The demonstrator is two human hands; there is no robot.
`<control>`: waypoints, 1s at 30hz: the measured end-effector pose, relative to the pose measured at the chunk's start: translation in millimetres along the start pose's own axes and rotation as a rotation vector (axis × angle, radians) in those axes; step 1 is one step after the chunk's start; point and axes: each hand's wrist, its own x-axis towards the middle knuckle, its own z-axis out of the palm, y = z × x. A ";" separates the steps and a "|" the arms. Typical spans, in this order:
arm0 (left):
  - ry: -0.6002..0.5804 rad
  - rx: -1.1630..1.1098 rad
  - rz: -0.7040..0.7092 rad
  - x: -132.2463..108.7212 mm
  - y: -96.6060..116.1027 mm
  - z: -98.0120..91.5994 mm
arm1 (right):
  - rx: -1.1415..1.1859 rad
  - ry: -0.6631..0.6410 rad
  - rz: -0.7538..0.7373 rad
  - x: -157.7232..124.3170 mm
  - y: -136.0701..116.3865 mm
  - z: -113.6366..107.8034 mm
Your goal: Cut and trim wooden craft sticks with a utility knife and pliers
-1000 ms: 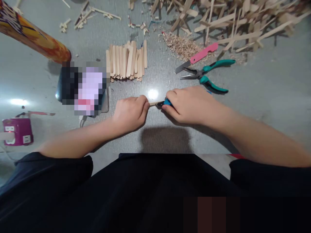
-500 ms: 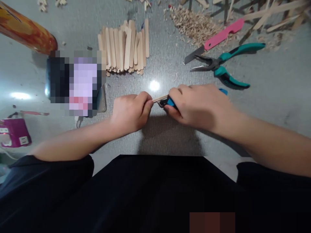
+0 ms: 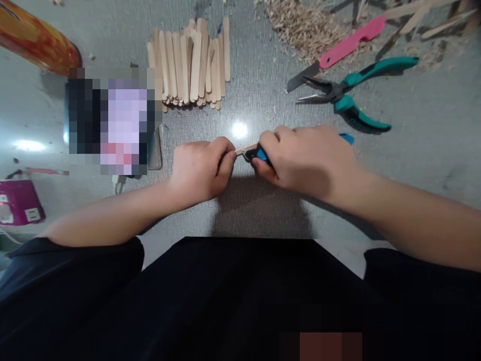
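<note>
Between my hands runs a thin wooden craft stick [image 3: 246, 149], held slightly tilted above the grey table. My left hand [image 3: 205, 168] pinches its left end between thumb and forefinger. My right hand [image 3: 304, 158] is wrapped round a blue-and-black utility knife [image 3: 263, 155], whose dark metal tip lies against the stick's lower side. Most of the knife is covered by my fingers; its blue rear end shows past the knuckles. The right part of the stick disappears under my right fingers.
Beyond my hands lies a row of craft sticks [image 3: 195, 65]. To the right are teal-handled pliers [image 3: 340, 93], a pink folding knife [image 3: 351, 46] and wood shavings [image 3: 304, 30]. On the left are a pixelated phone [image 3: 126, 120], an orange can [image 3: 41, 37] and a purple power socket [image 3: 22, 203].
The view has shifted slightly, so table items sit a little higher in the picture. Both hands keep their grips, and the stick and knife stay nearly in place.
</note>
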 end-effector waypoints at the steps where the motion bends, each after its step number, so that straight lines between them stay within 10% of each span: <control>1: 0.003 0.001 0.002 0.2 0.3 -0.2 | 0.003 -0.001 -0.006 0.4 0.0 -0.2; 30: -0.002 -0.003 -0.002 3.4 -0.8 1.1 | -0.031 -0.019 -0.027 3.0 1.3 -5.6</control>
